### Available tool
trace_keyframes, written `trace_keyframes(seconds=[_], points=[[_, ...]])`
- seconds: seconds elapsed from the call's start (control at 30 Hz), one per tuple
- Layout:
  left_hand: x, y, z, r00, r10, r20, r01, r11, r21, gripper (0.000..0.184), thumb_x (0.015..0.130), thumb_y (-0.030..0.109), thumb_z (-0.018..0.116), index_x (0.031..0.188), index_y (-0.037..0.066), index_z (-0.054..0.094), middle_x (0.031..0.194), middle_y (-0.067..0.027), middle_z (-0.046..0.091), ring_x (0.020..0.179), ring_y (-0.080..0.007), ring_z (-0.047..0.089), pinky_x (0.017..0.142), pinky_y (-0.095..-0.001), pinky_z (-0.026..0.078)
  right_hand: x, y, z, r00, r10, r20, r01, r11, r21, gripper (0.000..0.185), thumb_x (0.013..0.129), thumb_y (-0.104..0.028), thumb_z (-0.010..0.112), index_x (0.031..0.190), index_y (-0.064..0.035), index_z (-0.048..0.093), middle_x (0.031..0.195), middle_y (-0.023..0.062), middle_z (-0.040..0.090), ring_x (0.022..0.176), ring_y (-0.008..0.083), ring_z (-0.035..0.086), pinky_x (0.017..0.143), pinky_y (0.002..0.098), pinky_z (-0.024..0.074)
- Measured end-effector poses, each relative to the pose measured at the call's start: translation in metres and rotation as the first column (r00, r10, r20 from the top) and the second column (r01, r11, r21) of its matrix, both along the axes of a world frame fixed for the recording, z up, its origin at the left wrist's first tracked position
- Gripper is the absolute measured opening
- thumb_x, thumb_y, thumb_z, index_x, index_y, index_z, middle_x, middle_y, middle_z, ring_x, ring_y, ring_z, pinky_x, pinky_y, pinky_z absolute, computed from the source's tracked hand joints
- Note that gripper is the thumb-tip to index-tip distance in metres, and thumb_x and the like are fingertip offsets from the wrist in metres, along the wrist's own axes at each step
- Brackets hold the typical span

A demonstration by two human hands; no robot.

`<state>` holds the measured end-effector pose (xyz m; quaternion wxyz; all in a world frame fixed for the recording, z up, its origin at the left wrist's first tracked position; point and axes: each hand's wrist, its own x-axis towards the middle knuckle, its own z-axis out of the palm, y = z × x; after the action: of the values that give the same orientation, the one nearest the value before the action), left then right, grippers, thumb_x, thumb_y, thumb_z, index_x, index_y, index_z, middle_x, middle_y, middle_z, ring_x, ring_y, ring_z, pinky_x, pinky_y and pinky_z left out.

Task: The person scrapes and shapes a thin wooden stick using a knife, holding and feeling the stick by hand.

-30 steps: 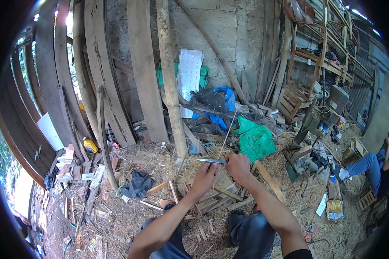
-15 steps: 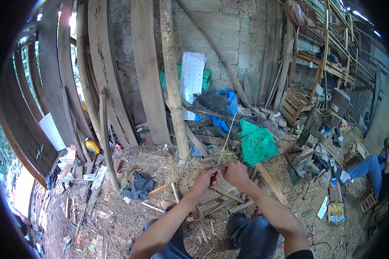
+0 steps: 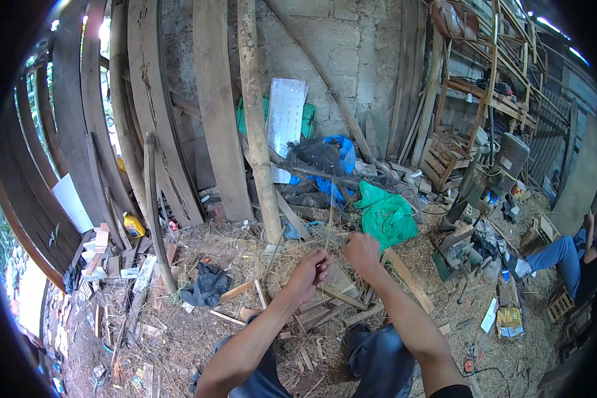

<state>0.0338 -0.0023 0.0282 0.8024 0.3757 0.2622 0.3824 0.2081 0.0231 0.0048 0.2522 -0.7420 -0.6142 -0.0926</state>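
My left hand [image 3: 308, 270] is closed, its fingers pinched round the lower end of a thin pale strip [image 3: 331, 215] that looks like split cane or wood. The strip rises nearly upright in front of the green plastic. To the right, apart from the left hand, my right hand [image 3: 362, 253] is a fist with its back towards me. A knife-like blade juts from this fist in the earlier frame; now it is blurred or hidden. Beneath both hands, wood offcuts [image 3: 338, 298] lie on the ground between my knees.
A wooden post [image 3: 259, 132] stands ahead, with a crumpled green plastic sheet [image 3: 386, 215] to its right. Dark plastic [image 3: 209, 285] and a yellow bottle [image 3: 133, 225] lie left. At far right sits another person in jeans [image 3: 557, 259]. Straw and scraps cover the floor.
My hands have drawn apart; the right fist has lifted away from the left hand. The strip stands more upright and shows less clearly. The view has shifted slightly.
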Motion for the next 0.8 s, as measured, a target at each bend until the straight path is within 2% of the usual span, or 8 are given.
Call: trace_keyframes(seconds=[0.1,0.27,0.33,0.47,0.53,0.67,0.73,0.8], points=[[-0.003,-0.012,-0.003,0.999,-0.033,-0.021,0.033,0.999,0.028,0.018,0.095,0.02,0.044,0.082,0.009,0.046,0.064,0.0023,0.039,0.051,-0.0077,0.037,0.049,-0.0215,0.032,0.033,-0.005,0.005,0.998,-0.026,-0.053,0.026,1.0,0.004,0.016,0.074,-0.016,0.059,0.071,-0.0039,0.068,0.068,0.0195,0.063,0.065,0.0354,0.063,0.059,0.0448,0.0512],[0.0,-0.015,0.002,0.987,-0.007,-0.161,0.023,0.995,0.094,0.017,0.094,0.021,0.046,0.083,0.008,0.047,0.065,0.0021,0.04,0.052,-0.0075,0.038,0.049,-0.0212,0.032,0.011,-0.015,-0.006,0.993,0.054,-0.103,-0.046,0.996,0.079,0.017,0.074,-0.02,0.061,0.068,-0.0055,0.067,0.064,0.0205,0.061,0.063,0.0369,0.062,0.059,0.0439,0.0506],[-0.001,-0.013,0.002,0.983,0.004,-0.182,0.015,0.994,0.104,0.017,0.094,0.021,0.047,0.083,0.008,0.048,0.065,0.002,0.041,0.053,-0.0074,0.038,0.049,-0.0209,0.032,-0.006,-0.025,0.01,0.962,0.27,-0.029,-0.27,0.963,0.002,0.015,0.072,-0.019,0.062,0.073,-0.0066,0.069,0.068,0.0192,0.063,0.063,0.036,0.062,0.06,0.0445,0.0511],[-0.006,-0.018,0.005,0.99,-0.043,-0.132,0.064,0.985,0.157,0.017,0.094,0.021,0.046,0.082,0.008,0.048,0.065,0.0025,0.04,0.054,-0.0066,0.038,0.05,-0.0203,0.032,0.007,-0.017,0.008,0.958,0.28,-0.061,-0.279,0.96,0.038,0.013,0.071,-0.018,0.062,0.074,-0.0079,0.07,0.068,0.0191,0.063,0.064,0.0356,0.062,0.063,0.0443,0.0513],[-0.004,-0.023,0.008,0.984,-0.09,-0.155,0.115,0.981,0.158,0.016,0.094,0.02,0.046,0.084,0.008,0.048,0.066,0.0028,0.04,0.056,-0.0065,0.037,0.052,-0.0203,0.033,0.035,-0.005,-0.004,0.997,0.011,-0.078,-0.011,1.0,-0.002,0.015,0.074,-0.021,0.062,0.074,-0.0067,0.068,0.066,0.0193,0.062,0.064,0.0368,0.062,0.059,0.0451,0.0497],[-0.003,-0.025,0.004,0.975,-0.088,-0.202,0.121,0.98,0.159,0.016,0.093,0.02,0.048,0.083,0.007,0.049,0.066,0.003,0.04,0.056,-0.0058,0.038,0.051,-0.0198,0.033,0.051,-0.009,-0.016,0.994,-0.075,-0.083,0.077,0.997,0.016,0.017,0.075,-0.022,0.062,0.075,-0.0063,0.068,0.064,0.0197,0.061,0.063,0.0378,0.061,0.06,0.0463,0.0496],[0.0,-0.025,0.002,0.973,-0.082,-0.216,0.116,0.982,0.148,0.016,0.092,0.02,0.049,0.082,0.007,0.049,0.066,0.0029,0.041,0.056,-0.0059,0.038,0.051,-0.0199,0.033,0.033,-0.017,-0.006,0.994,0.083,-0.077,-0.085,0.996,-0.016,0.019,0.075,-0.022,0.061,0.074,-0.0045,0.067,0.065,0.0211,0.062,0.063,0.0388,0.061,0.062,0.0478,0.0497],[-0.002,-0.025,0.002,0.962,-0.019,-0.272,0.09,0.964,0.249,0.017,0.092,0.019,0.049,0.082,0.007,0.05,0.065,0.0032,0.041,0.053,-0.0055,0.037,0.05,-0.0199,0.033,0.015,-0.026,0.007,0.985,0.164,-0.051,-0.166,0.986,-0.032,0.019,0.075,-0.022,0.061,0.073,-0.0039,0.067,0.066,0.0215,0.062,0.063,0.039,0.061,0.062,0.0482,0.0499]])
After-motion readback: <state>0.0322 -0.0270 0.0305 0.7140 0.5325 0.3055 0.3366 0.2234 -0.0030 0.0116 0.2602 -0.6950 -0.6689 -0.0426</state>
